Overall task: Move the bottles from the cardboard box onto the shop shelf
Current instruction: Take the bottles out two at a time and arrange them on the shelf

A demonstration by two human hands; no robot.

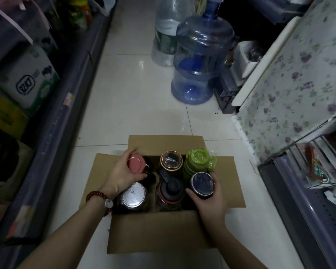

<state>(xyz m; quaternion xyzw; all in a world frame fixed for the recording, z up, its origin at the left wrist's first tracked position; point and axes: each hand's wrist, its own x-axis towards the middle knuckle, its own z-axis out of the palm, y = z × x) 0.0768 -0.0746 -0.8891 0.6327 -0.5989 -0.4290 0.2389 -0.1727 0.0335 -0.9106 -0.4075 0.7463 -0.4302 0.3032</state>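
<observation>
Inside one cardboard box (157,228), two hands grip two of six bottles.

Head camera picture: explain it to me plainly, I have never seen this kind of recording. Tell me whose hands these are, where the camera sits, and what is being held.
There is no machine here. A person wears one wide-angle camera on the head, looking down at their own hands in a shop aisle. An open cardboard box stands on the tiled floor and holds six bottles. The left hand, with a red bead bracelet at the wrist, grips the pink-lidded bottle. The right hand grips the dark-lidded bottle. Shop shelves run along both sides, and big water jugs stand further up the aisle.
</observation>
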